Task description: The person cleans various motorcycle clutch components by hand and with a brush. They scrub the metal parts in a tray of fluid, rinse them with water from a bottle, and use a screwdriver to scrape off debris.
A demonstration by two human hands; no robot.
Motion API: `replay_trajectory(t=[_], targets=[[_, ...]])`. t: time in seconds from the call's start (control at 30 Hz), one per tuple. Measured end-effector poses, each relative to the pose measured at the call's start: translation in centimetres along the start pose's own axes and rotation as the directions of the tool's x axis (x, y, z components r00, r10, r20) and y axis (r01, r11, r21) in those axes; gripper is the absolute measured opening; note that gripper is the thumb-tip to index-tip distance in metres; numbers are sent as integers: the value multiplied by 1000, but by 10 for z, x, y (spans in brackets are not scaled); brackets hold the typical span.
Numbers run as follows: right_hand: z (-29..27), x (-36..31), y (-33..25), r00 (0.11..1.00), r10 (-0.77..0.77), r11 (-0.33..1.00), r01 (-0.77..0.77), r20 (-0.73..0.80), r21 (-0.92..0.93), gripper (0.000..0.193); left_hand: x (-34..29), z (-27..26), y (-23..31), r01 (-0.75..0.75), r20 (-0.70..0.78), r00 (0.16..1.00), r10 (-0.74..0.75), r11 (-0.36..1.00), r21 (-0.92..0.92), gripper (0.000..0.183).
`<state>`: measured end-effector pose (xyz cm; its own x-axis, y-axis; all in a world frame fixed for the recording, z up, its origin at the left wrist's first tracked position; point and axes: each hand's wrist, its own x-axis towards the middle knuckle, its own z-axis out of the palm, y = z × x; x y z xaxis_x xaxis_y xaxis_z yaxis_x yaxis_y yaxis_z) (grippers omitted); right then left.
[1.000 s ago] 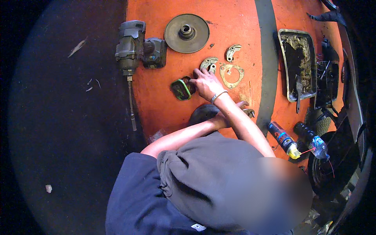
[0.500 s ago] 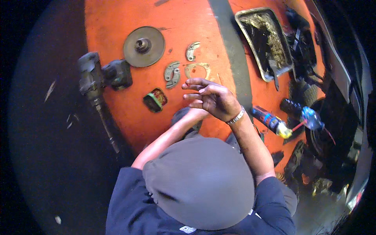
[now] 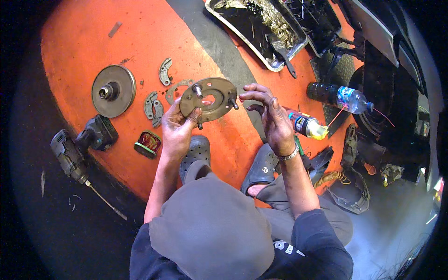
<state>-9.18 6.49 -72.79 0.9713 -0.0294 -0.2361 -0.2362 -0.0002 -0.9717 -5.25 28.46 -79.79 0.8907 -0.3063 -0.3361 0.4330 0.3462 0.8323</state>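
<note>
My left hand (image 3: 176, 135) grips a round metal clutch plate (image 3: 222, 90) by its near left edge, thumb on top. The plate has upright pins and a hole in the middle, and is held off the floor. Just right of it my right hand (image 3: 276, 122) is raised and empty-palmed, fingers apart, with a red smear at a fingertip. Beyond the plate lie a flat ring-shaped plate (image 3: 171, 94), one curved clutch shoe (image 3: 165, 71) and more clutch shoes (image 3: 152, 108) side by side. A small tub (image 3: 148, 143) with a green rim and red contents sits nearer my left hand.
A pulley disc (image 3: 117, 95) and a cordless power tool (image 3: 70, 154) lie at the left. At the far right stands a dirty tray (image 3: 234, 28) with a brush (image 3: 278, 46) in it. A spray can (image 3: 302, 123) and plastic bottle (image 3: 347, 99) lie right of my right hand.
The clutch plate has come into view in my left hand, which was hidden before. My right hand has moved to the plate's right side. The whole view has shifted.
</note>
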Motion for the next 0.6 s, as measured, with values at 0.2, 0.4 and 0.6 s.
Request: replay_trajectory(t=[0.2, 0.4, 0.6], targets=[[7, -6, 10, 996, -75, 989, 69, -41, -132, 65, -2, 5, 10, -14, 45, 999, 17, 997, -80, 30], [8, -7, 1, 988, -147, 962, 132, -47, -240, 66, 0, 8, 12, -82, 41, 995, 86, 992, -95, 31], [1, -10, 12, 989, -120, 988, 127, -84, 92, 69, 0, 12, 11, -87, 46, 995, 92, 991, -106, 32]])
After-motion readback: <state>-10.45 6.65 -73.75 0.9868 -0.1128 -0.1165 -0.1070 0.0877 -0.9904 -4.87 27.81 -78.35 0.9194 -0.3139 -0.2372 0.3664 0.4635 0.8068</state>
